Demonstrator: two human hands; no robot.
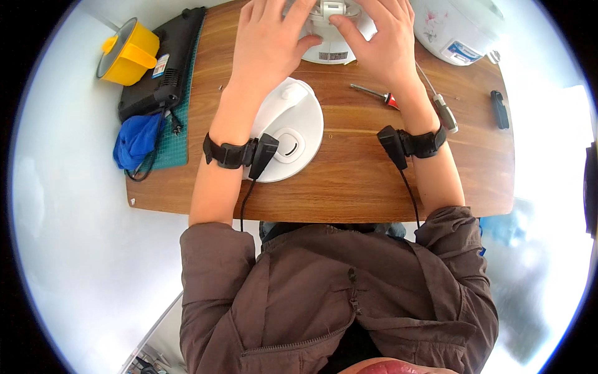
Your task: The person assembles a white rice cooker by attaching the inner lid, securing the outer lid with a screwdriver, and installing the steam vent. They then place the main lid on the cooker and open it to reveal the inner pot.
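Note:
At the far edge of the table stands a white appliance [336, 51] with a clear upper part and a pale latch on its front. My left hand [268, 47] grips its left side, thumb pointing inward. On the opposite side my right hand [385, 48] holds it, the thumb against the latch area. The upper frame edge cuts off some fingertips and the appliance's top. Under my left forearm lies a round white lid [305, 159] with an oval recess. A screwdriver with a red and black handle [391, 101] and a grey-handled screwdriver [446, 113] lie by my right forearm.
At the far right stands a white rice cooker [451, 28]. A small black bar-shaped object [499, 110] lies near the right edge. On the left, a green mat [174, 149] carries a black appliance [140, 100], a yellow lidded pot [134, 59] and a blue cloth [134, 140].

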